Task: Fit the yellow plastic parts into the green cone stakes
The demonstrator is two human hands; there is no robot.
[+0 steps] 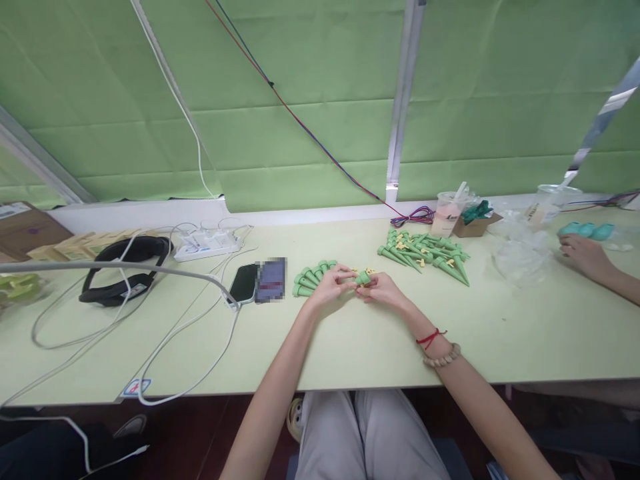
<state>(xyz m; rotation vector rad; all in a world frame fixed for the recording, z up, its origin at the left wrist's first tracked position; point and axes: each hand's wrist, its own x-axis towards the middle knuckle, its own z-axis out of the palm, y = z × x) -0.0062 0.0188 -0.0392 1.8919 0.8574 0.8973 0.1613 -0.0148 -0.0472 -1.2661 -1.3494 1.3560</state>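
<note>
Just above the middle of the table, my left hand (334, 287) and my right hand (384, 292) meet with bent fingers around a green plastic spike (363, 277). Small yellow parts show at the top of this spike; its lower portion is hidden by my fingers. Beside my left hand, several green spikes (311, 277) lie fanned out in a row. A larger loose pile of green spikes (425, 251), mixed with small yellow valve-like pieces (421, 263), lies beyond my right hand.
Left of the fanned spikes lie a phone (244, 284), a blurred rectangular item (271, 280), white cables (200, 313), a black headset (125, 270) and a power strip (207, 245). Rightward are a drink cup (447, 215), plastic bags (523, 257) and another person's hand (585, 257) near turquoise bulbs (586, 230).
</note>
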